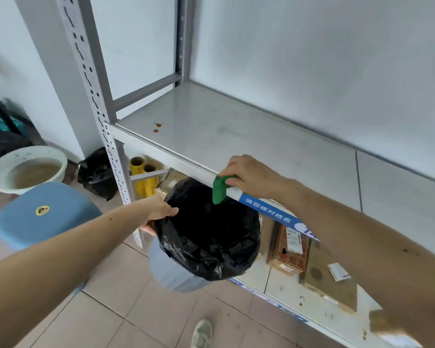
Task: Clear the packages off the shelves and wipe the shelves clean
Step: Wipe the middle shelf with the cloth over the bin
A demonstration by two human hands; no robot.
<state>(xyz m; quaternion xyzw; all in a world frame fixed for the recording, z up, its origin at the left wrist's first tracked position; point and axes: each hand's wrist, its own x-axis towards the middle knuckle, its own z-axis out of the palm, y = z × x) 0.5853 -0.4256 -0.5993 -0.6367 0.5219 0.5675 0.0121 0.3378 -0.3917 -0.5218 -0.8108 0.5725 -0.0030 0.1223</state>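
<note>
Nearest the camera, the left hand (pixel 161 209) gripped the rim of a bin (pixel 176 275) lined with a black bag (pixel 211 237), its fingers curled over the bag's edge, holding the bin up just below the front lip of the upper shelf (pixel 236 136). Just past it, the right hand (pixel 249 174) pinched a green cloth (pixel 219 187) in bent fingers against that front lip, the cloth hanging over the bin's mouth.

Judged from how things lay, the job was partly done. The upper shelf carried no packages, so its clearing looked finished, but rusty brown spots (pixel 157 127) near its left front corner and grey smudges across the middle suggested wiping was still under way. The lower shelf (pixel 281 285) still held cardboard packages (pixel 290 249) and (pixel 329 275), with specks of dirt on its surface, so it seemed neither cleared nor wiped.

Off to the left on the floor stood a blue stool (pixel 43 214) and, farther back, a basin (pixel 27 169) of cloudy water.
</note>
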